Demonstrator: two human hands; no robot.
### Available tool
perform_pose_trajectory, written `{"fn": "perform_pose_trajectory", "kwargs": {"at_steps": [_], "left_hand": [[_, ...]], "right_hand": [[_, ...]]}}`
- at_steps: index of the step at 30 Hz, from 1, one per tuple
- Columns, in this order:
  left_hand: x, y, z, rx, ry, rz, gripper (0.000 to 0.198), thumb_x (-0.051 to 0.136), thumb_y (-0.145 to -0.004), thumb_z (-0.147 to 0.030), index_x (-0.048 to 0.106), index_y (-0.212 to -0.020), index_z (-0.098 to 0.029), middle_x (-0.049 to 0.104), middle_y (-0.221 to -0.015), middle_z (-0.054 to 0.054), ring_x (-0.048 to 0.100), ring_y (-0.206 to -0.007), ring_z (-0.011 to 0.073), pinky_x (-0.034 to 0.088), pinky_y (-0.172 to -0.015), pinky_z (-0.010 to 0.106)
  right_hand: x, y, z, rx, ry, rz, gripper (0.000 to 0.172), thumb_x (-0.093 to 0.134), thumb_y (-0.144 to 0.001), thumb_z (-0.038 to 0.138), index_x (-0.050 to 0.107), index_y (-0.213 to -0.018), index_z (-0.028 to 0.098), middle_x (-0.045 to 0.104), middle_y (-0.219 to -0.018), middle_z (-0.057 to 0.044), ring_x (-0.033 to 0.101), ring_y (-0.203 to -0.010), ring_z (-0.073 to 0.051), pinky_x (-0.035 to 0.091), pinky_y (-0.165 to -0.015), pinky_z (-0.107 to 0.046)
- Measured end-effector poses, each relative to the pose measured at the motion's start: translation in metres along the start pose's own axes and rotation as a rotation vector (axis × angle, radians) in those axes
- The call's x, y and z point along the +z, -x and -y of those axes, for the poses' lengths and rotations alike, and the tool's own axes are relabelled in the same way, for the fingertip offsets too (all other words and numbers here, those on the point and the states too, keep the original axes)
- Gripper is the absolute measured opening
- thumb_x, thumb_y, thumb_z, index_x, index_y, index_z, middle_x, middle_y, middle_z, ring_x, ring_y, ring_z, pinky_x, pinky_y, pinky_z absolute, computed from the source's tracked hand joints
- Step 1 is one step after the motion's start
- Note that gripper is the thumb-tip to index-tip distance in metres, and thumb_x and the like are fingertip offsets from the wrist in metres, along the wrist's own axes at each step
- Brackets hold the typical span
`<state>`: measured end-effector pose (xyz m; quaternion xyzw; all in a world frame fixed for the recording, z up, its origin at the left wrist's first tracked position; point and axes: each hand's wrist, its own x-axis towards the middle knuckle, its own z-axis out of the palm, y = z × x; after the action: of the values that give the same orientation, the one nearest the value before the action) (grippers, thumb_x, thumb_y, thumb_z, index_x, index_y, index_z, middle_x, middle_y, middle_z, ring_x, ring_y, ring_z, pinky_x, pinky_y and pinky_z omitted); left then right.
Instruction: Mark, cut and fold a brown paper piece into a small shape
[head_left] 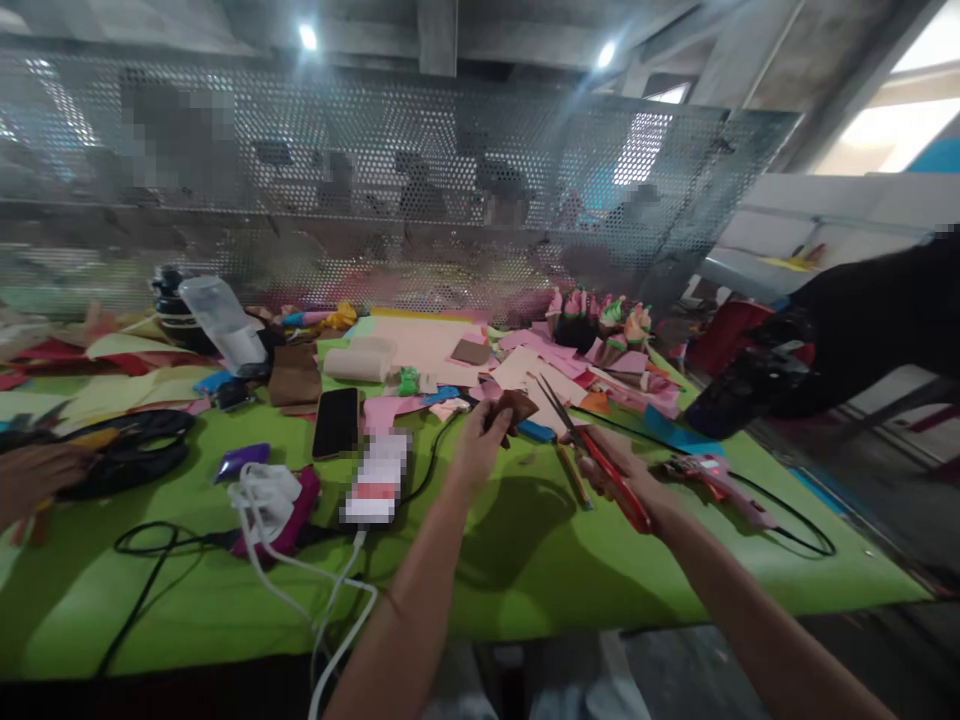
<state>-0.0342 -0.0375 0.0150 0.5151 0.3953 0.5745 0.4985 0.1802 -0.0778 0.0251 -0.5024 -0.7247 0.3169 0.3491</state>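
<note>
My left hand (480, 445) is closed, pinching a small folded brown piece (519, 404), paper or felt, above the green table. In my right hand (637, 478) is a pair of scissors with red handles (624, 492). Their blades (553, 400) point up and left, slightly apart, to the right of the brown piece and not touching it. A thin yellowish stick (576, 478) lies on the table between my hands. To the right of my right hand rests a pink glue gun (712, 480) with a black cord.
Pink and cream sheets (420, 345) and scraps cover the table's back, beside small pink-tipped cones (577, 305). Left are a black phone (336, 422), a charging phone (379, 480), a magenta power strip (306, 505) and a clear bottle (223, 322). A co-worker's hand (37, 475) is far left.
</note>
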Motion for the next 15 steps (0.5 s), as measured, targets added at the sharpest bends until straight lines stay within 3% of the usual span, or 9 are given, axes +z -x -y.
{"fn": "perform_pose_trajectory", "kwargs": {"at_steps": [4,12,15], "left_hand": [[-0.0008,0.0009,-0.0008,-0.003,-0.049,0.009,0.026,0.063,-0.081,-0.045,0.057,-0.081,-0.02,0.056,-0.065,-0.002,0.05,-0.057,0.0109,0.039,-0.053,0.022],[-0.0009,-0.0005,0.0009,-0.015,-0.108,0.009,0.022,0.059,-0.084,-0.042,0.056,-0.081,-0.02,0.054,-0.062,-0.003,0.046,-0.053,0.0096,0.036,-0.051,0.022],[-0.0005,-0.0002,0.0013,-0.005,-0.104,0.003,0.023,0.058,-0.085,-0.042,0.055,-0.083,-0.019,0.054,-0.063,-0.003,0.047,-0.054,0.0097,0.036,-0.051,0.022]], "right_hand": [[0.009,-0.0015,-0.002,0.0,0.04,0.044,0.05,0.052,-0.087,0.062,0.06,-0.121,0.025,0.071,-0.107,-0.006,0.065,-0.095,-0.026,0.053,-0.079,-0.035],[0.0087,-0.003,-0.0007,-0.017,0.049,0.078,0.05,0.052,-0.087,0.058,0.058,-0.124,0.024,0.07,-0.107,-0.007,0.064,-0.095,-0.028,0.052,-0.083,-0.038],[0.0102,-0.0026,0.0012,-0.014,0.047,0.085,0.05,0.049,-0.089,0.059,0.059,-0.122,0.023,0.069,-0.103,-0.007,0.064,-0.088,-0.025,0.053,-0.078,-0.037]]}}
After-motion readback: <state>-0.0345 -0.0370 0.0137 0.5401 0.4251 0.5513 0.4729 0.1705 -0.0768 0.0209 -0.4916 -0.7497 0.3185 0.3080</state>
